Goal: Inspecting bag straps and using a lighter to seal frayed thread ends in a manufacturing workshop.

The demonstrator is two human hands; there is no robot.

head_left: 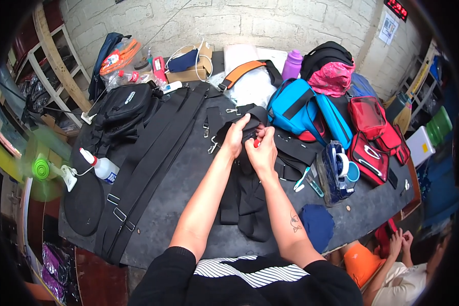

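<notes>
Above the middle of the table, my left hand (234, 136) is closed on a black fabric strap (259, 116), which loops up over the fingers. My right hand (263, 153) meets it there, its fingers curled round a small red object (256, 143), mostly hidden, whose kind I cannot tell. More black strap (250, 214) hangs below the hands and lies on the tabletop between my forearms. Metal clips (212, 148) on short black straps lie just left of my hands. Black strap pieces (296, 153) lie to the right, near a turquoise-handled tool (302, 178) and small snips (315, 186).
Long black straps with buckles (119, 214) and a black bag (127, 107) cover the table's left side, beside a white spray bottle (106, 169). Blue (296, 104) and red bags (368, 158) crowd the right. A green fan (41, 168) stands left; another person (400, 275) sits at lower right.
</notes>
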